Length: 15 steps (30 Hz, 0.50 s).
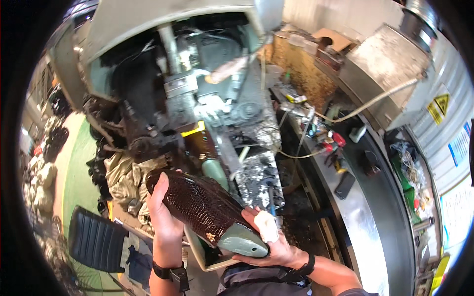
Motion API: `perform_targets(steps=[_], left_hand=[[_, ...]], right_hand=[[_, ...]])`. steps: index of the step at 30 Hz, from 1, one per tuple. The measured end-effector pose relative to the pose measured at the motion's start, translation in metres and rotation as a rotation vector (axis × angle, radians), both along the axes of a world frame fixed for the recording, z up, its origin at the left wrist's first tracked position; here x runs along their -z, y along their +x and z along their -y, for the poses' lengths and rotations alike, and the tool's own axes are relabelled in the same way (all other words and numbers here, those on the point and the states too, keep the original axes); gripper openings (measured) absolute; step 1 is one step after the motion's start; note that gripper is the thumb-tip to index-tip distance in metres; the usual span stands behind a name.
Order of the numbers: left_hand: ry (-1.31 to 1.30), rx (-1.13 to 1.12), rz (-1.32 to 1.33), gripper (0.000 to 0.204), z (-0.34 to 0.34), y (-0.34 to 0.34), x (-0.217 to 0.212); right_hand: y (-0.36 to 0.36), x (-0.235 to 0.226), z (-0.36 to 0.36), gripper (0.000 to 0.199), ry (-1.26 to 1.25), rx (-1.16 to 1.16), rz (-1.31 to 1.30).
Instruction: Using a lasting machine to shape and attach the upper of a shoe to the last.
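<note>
We see a dark shoe upper (202,202), glossy and with a scaly pattern, fitted around a green last (242,240); it lies tilted between our two hands, raised in front of the body. Our left hand (165,212) is grasping its far end, with the thumb laid on top. Our right hand (274,246) is grasping the near end, where the last is bare, and at its fingers there is a white wad (267,226). Just below the hands is a bin with a pale rim (217,268). Beyond the hands, a second green last (214,170) stands before a large machine (182,89). To the left of the left hand are a beige cloth (123,177) and, nearer to us, a black chair (94,239). Right of the right hand runs a metal counter (365,237), which carries a flat black object (344,185) and a red tool (337,139).
</note>
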<state>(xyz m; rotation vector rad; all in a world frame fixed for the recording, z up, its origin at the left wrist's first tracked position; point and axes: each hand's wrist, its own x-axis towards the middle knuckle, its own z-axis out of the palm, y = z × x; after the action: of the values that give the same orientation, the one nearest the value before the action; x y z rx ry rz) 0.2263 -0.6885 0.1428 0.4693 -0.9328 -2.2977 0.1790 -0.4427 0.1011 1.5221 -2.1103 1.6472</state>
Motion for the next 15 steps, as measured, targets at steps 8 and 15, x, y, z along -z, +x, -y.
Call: perform_targets(steps=[8,15], left_hand=[[0.116,0.428,0.161,0.025,-0.13,-0.089,0.045],[-0.055,1.039,0.574,0.049,-0.319,-0.129,0.166]], right_hand=[[-0.007,0.025,-0.147,0.093,-0.224,0.28,-0.012],[0.022,0.112,-0.353,0.04,-0.985,0.876,1.364]])
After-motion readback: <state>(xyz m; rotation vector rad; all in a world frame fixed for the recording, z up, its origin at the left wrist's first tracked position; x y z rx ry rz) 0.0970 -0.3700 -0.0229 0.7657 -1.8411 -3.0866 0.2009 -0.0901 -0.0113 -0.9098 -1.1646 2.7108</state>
